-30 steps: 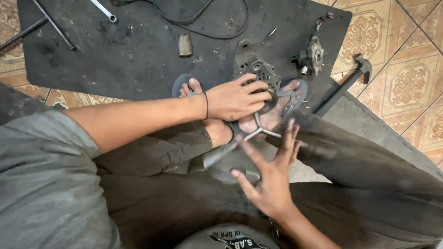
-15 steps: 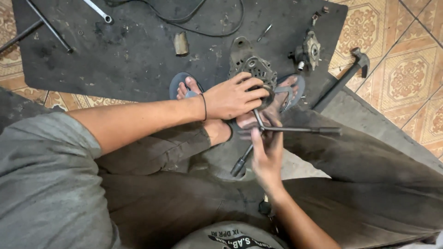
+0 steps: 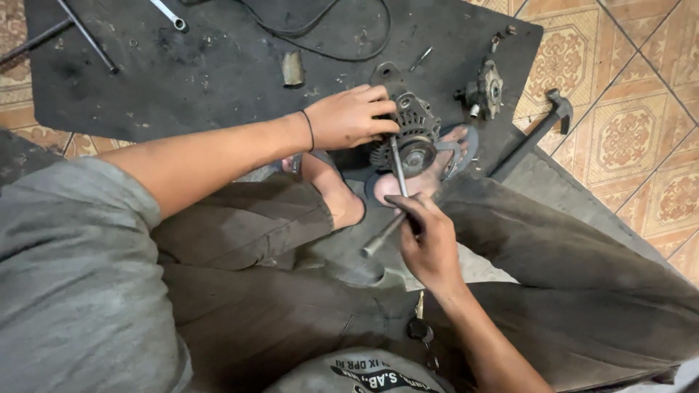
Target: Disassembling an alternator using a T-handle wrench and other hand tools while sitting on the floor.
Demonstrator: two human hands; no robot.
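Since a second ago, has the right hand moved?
Yes. The right hand, open below the alternator before, now grips the wrench, closer to the alternator.

Bare mat (image 3: 182, 80) lies open leftward; hammer (image 3: 535, 135) and metal housing (image 3: 486, 89) crowd the right.

We see a grimy grey alternator (image 3: 409, 135), round with finned housing, propped between sandalled feet at the black mat's edge. A metal T-handle wrench (image 3: 394, 191) stands on its pulley end, crossbar angled low.
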